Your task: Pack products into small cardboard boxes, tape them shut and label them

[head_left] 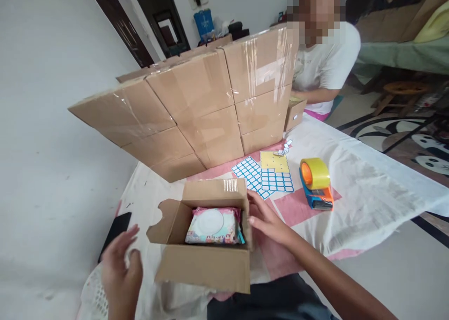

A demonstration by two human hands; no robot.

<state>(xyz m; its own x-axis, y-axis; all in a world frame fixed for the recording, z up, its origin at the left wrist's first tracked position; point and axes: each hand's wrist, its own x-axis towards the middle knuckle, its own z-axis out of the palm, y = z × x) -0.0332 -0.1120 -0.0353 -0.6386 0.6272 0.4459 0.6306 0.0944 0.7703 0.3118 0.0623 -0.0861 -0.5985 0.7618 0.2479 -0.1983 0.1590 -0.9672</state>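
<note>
The operator's bare left hand (pixel 122 268) has slim fingers and a separate thumb; its outline is blurred. The bare right hand (pixel 269 221) has slender fingers and joins a long, uncovered right forearm (pixel 326 264), narrower toward the wrist. The lap is covered by a dark blue-grey, softly folded fabric garment (pixel 270 302), probably trousers or shorts.

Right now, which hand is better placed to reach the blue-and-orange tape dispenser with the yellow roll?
Probably right: the right hand is at the open brown cardboard box, on the side nearer the dispenser. The left hand looks empty but sits farther off, across the box.
</note>
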